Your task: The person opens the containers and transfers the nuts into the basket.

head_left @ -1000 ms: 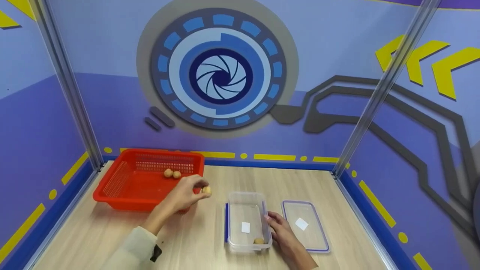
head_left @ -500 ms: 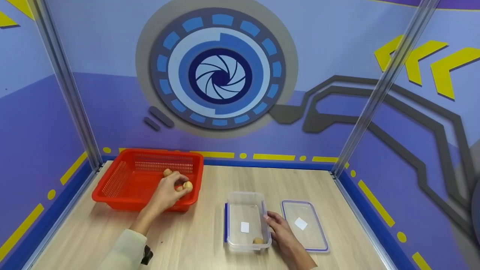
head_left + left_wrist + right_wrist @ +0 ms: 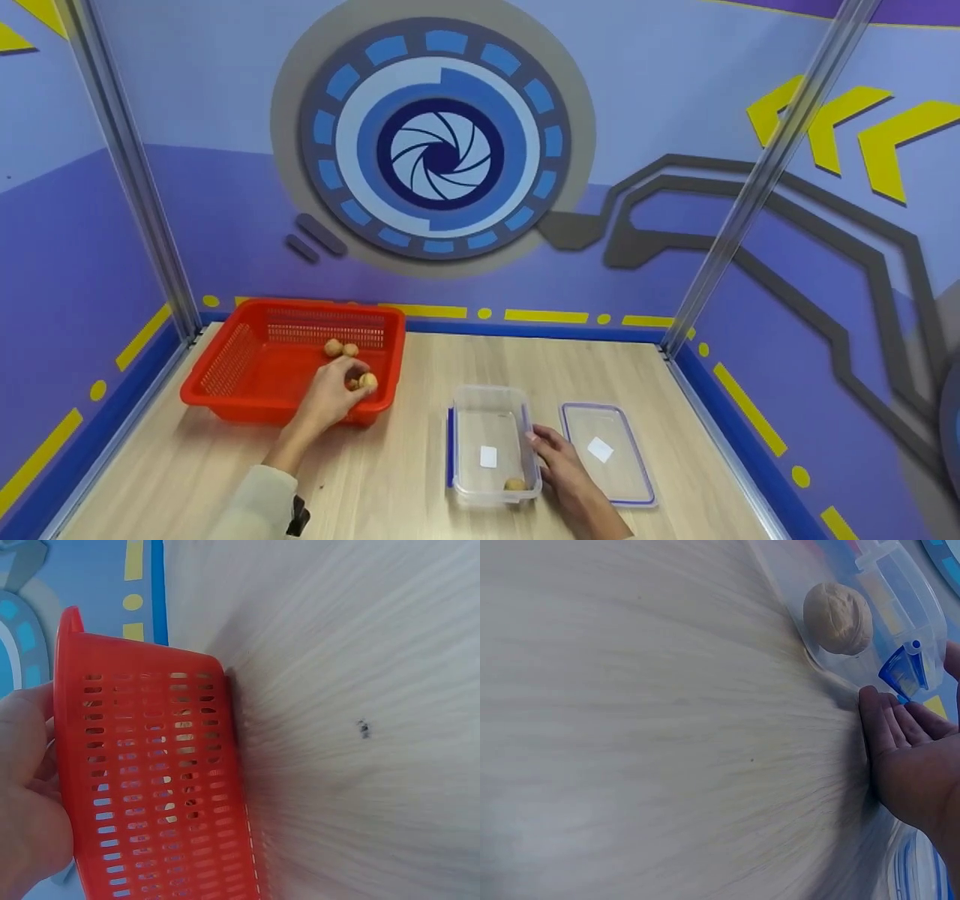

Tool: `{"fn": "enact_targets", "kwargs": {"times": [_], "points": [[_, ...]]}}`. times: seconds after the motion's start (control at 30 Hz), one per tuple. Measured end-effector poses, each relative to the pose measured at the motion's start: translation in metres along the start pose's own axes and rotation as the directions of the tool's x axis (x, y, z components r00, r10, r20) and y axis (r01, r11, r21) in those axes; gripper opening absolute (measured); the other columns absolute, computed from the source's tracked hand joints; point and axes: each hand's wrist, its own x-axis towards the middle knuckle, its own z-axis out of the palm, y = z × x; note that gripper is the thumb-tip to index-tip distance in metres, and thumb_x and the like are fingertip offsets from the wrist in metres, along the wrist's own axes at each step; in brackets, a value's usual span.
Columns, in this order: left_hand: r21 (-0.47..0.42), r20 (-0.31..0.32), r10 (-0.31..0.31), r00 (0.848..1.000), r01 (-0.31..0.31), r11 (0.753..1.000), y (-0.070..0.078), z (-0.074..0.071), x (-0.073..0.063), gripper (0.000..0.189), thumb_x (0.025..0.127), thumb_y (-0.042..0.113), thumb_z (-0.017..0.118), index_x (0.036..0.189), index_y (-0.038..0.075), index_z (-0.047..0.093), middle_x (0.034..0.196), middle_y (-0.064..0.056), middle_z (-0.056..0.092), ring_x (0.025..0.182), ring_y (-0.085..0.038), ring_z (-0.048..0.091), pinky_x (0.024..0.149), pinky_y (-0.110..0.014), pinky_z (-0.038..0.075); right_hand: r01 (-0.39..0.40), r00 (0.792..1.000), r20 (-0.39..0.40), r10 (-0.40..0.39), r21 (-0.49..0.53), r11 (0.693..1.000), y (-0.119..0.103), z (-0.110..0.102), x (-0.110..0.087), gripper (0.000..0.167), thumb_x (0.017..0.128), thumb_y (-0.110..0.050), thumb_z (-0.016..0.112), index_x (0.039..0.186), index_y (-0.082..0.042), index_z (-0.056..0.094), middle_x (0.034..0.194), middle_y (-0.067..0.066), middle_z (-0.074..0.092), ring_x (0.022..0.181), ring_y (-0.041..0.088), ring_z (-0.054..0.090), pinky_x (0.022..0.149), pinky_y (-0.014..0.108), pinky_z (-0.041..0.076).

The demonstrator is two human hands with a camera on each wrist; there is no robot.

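Observation:
My left hand (image 3: pixel 328 392) is over the right part of the red plastic basket (image 3: pixel 274 413) and pinches a walnut (image 3: pixel 367 381) between thumb and fingers. A second round brown shape shows behind it, partly hidden by the fingers. Two walnuts (image 3: pixel 341 349) lie side by side farther back in the basket. With its thumb at the rim and fingers along the outer side, my right hand (image 3: pixel 568 470) holds a clear plastic food container (image 3: pixel 489 424). One walnut (image 3: pixel 838 619) sits in its near right corner. In the left wrist view the basket wall hides the fingertips.
The container's clear lid (image 3: pixel 616 471), edged in blue, lies on the wooden table (image 3: pixel 405 465) to the right of my right hand. A blue clip flap (image 3: pixel 451 448) hangs along the container's left side. Printed panels (image 3: pixel 487 285) and metal posts close in the back and sides.
My left hand has moved left from beside the basket to over its inside, still pinching the walnut, then sunk slightly. The right hand and the container stay in place.

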Motion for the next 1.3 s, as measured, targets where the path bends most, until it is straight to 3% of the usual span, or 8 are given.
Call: {"fn": "enact_targets", "kwargs": {"times": [0.53, 1.1, 1.3], "points": [[0.068, -0.010, -0.034, 0.999, 0.035, 0.997, 0.0045, 0.0041, 0.0008, 0.035, 0.089, 0.013, 0.088, 0.119, 0.003, 0.074, 0.114, -0.011, 0.074, 0.103, -0.033, 0.070, 0.097, -0.048, 0.058, 0.017, 1.000, 0.014, -0.017, -0.002, 1.000, 0.0012, -0.0005, -0.0012, 0.072, 0.108, -0.039, 0.063, 0.156, 0.008, 0.037, 0.157, 0.029, 0.044, 0.142, 0.038, 0.049, 0.109, 0.047, 0.050], [0.058, 0.011, -0.027, 1.000, 0.027, 0.998, 0.0027, 0.0022, 0.0007, 0.033, 0.090, 0.014, 0.087, 0.119, 0.005, 0.074, 0.114, -0.009, 0.074, 0.104, -0.028, 0.069, 0.099, -0.049, 0.057, 0.010, 1.000, -0.008, -0.010, -0.007, 1.000, 0.0001, 0.0002, -0.0012, 0.073, 0.106, -0.041, 0.065, 0.155, 0.006, 0.040, 0.157, 0.028, 0.045, 0.144, 0.040, 0.046, 0.114, 0.051, 0.046], [0.060, 0.022, -0.037, 0.999, 0.036, 0.998, 0.0021, 0.0021, 0.0000, 0.033, 0.090, 0.015, 0.087, 0.119, 0.005, 0.074, 0.113, -0.008, 0.074, 0.103, -0.027, 0.069, 0.099, -0.048, 0.058, 0.029, 1.000, 0.007, -0.029, 0.000, 1.000, 0.0012, -0.0001, -0.0014, 0.071, 0.107, -0.039, 0.064, 0.155, 0.008, 0.039, 0.156, 0.028, 0.046, 0.140, 0.037, 0.050, 0.109, 0.047, 0.051]]}}
